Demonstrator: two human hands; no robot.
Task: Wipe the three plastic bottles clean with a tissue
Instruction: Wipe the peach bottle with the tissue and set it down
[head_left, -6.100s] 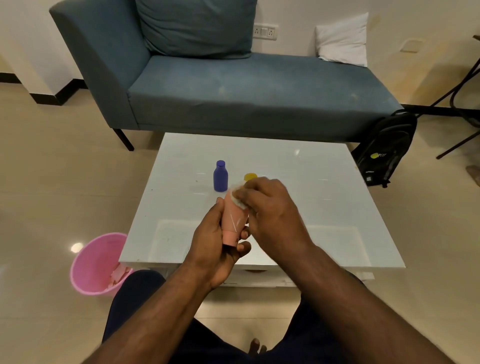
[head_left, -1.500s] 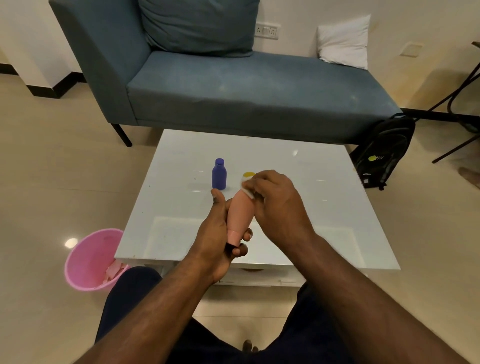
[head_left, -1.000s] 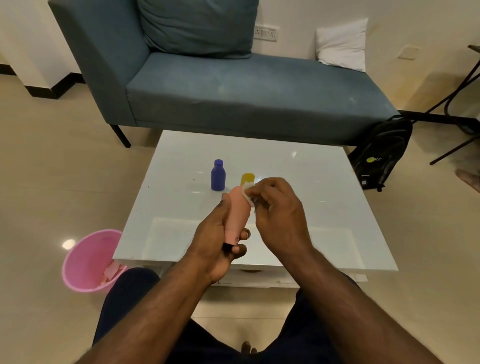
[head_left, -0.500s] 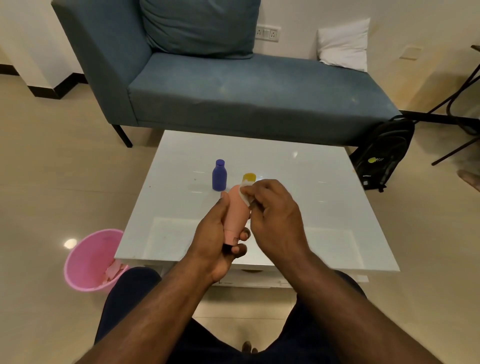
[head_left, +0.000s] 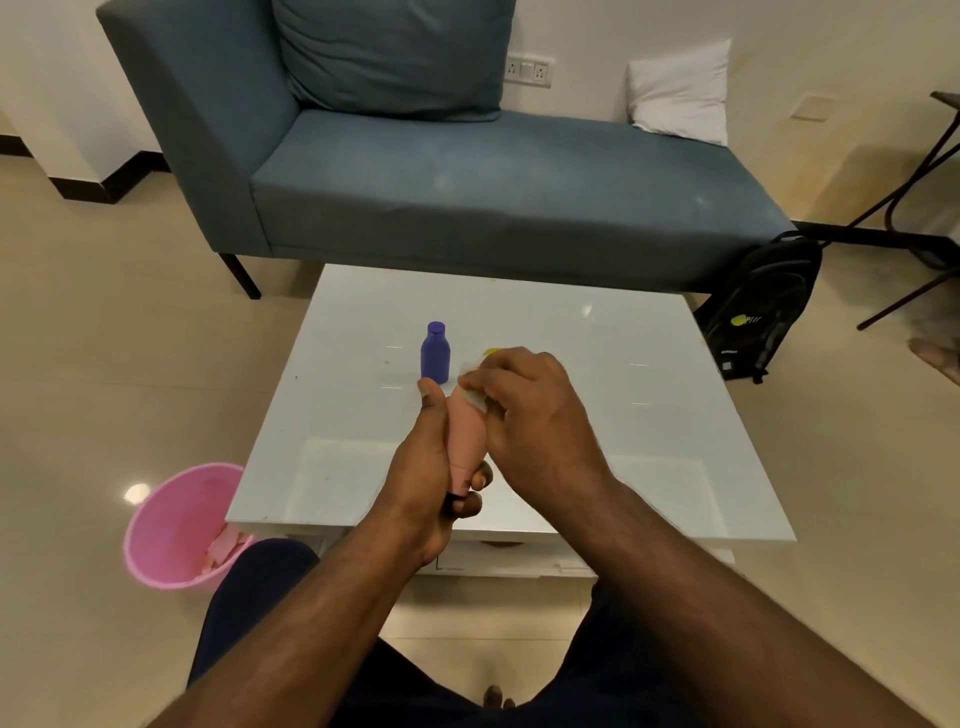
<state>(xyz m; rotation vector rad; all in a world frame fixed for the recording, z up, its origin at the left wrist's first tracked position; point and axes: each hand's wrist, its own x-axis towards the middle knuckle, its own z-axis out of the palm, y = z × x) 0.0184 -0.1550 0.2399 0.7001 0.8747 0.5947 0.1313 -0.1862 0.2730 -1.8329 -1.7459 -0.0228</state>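
Observation:
My left hand (head_left: 423, 467) grips a pink plastic bottle (head_left: 466, 431) by its neck end, with the bottle's base pointing away from me above the white table (head_left: 649, 457). My right hand (head_left: 530, 415) presses a small white tissue (head_left: 475, 397) against the bottle's upper side. A purple bottle (head_left: 435, 353) stands upright on the table just beyond my hands. Only a sliver of a yellow bottle (head_left: 491, 352) shows behind my right knuckles.
A pink bin (head_left: 179, 525) with crumpled tissues stands on the floor left of the table. A blue sofa (head_left: 467, 176) lies behind the table. A black backpack (head_left: 761, 306) leans at the sofa's right end.
My right hand with the tissue has slid a little along the pink bottle's upper part, now covering most of the yellow bottle. The left hand's grip is unchanged.

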